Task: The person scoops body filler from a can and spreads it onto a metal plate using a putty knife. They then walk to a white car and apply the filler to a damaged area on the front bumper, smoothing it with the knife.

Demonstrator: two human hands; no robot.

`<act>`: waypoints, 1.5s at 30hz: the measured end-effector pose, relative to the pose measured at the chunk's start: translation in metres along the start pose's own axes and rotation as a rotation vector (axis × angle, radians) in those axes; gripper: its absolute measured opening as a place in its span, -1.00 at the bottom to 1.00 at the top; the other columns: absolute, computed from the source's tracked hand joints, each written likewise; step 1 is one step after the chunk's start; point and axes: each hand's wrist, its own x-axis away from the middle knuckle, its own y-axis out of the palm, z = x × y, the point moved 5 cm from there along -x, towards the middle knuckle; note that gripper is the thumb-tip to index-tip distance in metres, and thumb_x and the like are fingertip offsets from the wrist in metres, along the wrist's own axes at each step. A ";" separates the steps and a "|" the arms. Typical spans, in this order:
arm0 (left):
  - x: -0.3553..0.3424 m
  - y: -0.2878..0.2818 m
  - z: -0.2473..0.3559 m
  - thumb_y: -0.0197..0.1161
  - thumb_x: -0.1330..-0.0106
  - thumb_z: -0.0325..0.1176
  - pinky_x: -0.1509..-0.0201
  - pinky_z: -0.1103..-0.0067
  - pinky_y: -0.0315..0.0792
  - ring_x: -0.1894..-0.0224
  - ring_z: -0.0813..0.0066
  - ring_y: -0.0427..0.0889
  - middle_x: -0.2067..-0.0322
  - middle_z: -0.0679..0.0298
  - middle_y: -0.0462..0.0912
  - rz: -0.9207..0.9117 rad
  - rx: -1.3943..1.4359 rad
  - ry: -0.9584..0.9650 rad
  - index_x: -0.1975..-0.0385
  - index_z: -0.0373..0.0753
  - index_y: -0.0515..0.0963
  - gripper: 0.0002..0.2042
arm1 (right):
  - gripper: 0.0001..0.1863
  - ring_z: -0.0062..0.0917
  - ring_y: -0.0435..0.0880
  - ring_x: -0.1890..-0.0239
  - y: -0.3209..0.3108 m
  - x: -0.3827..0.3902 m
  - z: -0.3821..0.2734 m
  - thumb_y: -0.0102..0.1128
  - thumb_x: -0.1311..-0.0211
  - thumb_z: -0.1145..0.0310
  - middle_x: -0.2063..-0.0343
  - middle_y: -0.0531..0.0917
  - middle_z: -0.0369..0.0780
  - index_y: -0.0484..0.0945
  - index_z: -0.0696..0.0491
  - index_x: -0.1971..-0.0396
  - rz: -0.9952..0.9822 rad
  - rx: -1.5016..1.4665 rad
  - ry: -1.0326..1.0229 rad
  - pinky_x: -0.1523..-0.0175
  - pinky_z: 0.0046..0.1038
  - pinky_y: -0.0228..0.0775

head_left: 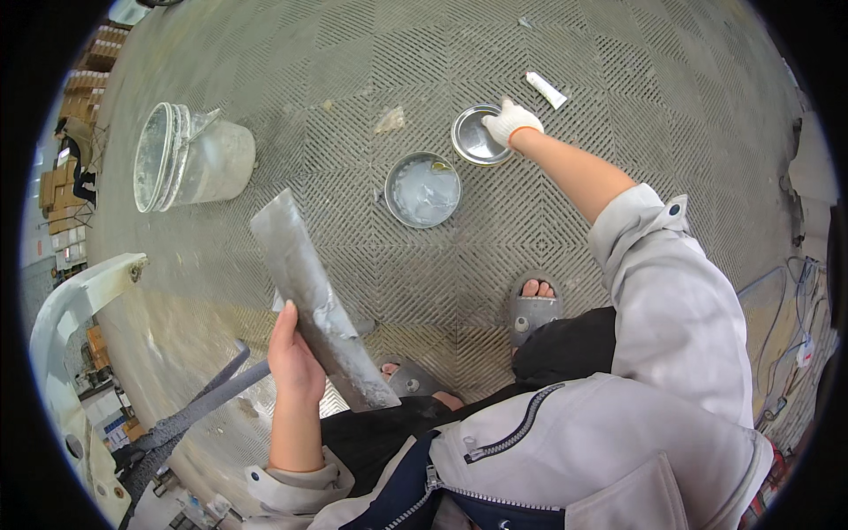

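My bare left hand (295, 355) grips a long flat grey plate (309, 283) by its left edge. Pale smears streak the plate's face, and most of my fingers are hidden beneath it. My right hand (512, 123) wears a white knit glove with an orange cuff. Its fingers are closed on the rim of a round metal lid (471, 140); whether the lid rests on the floor I cannot tell. Just left of and nearer than the lid stands an open round can (388, 196), holding pale grey paste (424, 187) with a small yellowish patch.
A white tube (546, 90) lies beyond my right hand. At the left is a smeared plastic bucket (221, 163), tipped in view. A crumpled beige scrap (389, 120) lies on the grated floor (530, 221). Dark metal bars (199, 411) and a pale curved part (75, 309) flank my left arm.
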 end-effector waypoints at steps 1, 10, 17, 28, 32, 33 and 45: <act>-0.001 -0.009 -0.003 0.12 -0.72 -0.22 -0.47 0.34 0.43 -0.30 0.31 0.64 -0.26 0.18 0.70 0.068 0.029 -0.010 -0.32 -0.37 0.53 -0.61 | -0.06 -0.02 0.67 -0.35 0.003 0.003 -0.001 0.16 -0.42 -0.23 -0.33 0.66 0.08 0.25 0.01 -0.65 0.022 0.019 0.020 -0.45 -0.12 0.51; -0.015 -0.021 -0.020 0.08 -0.73 -0.19 -0.46 0.35 0.43 -0.29 0.33 0.64 -0.24 0.20 0.68 -0.023 0.145 -0.072 -0.36 -0.34 0.49 -0.59 | -0.26 -0.04 0.74 -0.28 0.013 0.007 0.006 0.26 -0.22 -0.11 -0.22 0.73 0.10 0.67 0.12 -0.27 0.122 -0.253 0.112 -0.39 -0.18 0.56; -0.020 -0.014 -0.019 0.04 -0.74 -0.22 -0.46 0.31 0.47 -0.30 0.27 0.66 -0.26 0.15 0.70 -0.046 0.178 -0.097 -0.37 -0.36 0.48 -0.60 | -0.40 -0.23 0.83 -0.05 0.000 0.048 -0.029 0.38 -0.32 0.07 -0.06 0.82 0.06 0.74 0.25 -0.18 -0.201 -0.543 -0.072 -0.22 -0.32 0.61; -0.030 0.002 -0.023 0.13 -0.70 -0.18 -0.55 0.31 0.29 -0.38 0.26 0.55 -0.31 0.16 0.64 0.011 0.051 -0.108 -0.37 -0.36 0.48 -0.56 | -0.85 -0.15 0.85 0.17 0.079 0.198 -0.120 0.35 -0.21 0.42 0.25 0.79 -0.05 0.80 0.13 0.29 -0.057 0.506 -1.272 0.07 -0.14 0.75; -0.031 0.001 -0.023 0.16 -0.68 -0.16 -0.58 0.31 0.24 -0.41 0.26 0.51 -0.34 0.16 0.61 0.029 0.024 -0.095 -0.38 -0.37 0.47 -0.54 | -0.87 -0.16 0.84 0.15 0.085 0.198 -0.115 0.36 -0.19 0.43 0.28 0.78 -0.07 0.77 0.14 0.32 -0.079 0.477 -1.375 0.08 -0.14 0.75; -0.032 0.000 -0.025 0.16 -0.68 -0.16 -0.58 0.31 0.25 -0.41 0.26 0.51 -0.34 0.16 0.61 0.031 0.044 -0.117 -0.38 -0.37 0.47 -0.54 | -0.87 -0.15 0.84 0.15 0.086 0.199 -0.113 0.36 -0.18 0.43 0.29 0.77 -0.07 0.77 0.14 0.32 -0.098 0.483 -1.389 0.08 -0.14 0.74; -0.052 0.008 -0.036 0.11 -0.70 -0.13 -0.49 0.29 0.34 -0.32 0.26 0.58 -0.27 0.19 0.65 0.008 0.003 -0.169 -0.37 -0.32 0.47 -0.55 | -0.80 -0.09 0.79 0.16 0.077 0.189 -0.117 0.31 -0.18 0.36 0.32 0.78 -0.10 0.78 0.08 0.24 -0.211 0.302 -1.346 -0.02 -0.10 0.69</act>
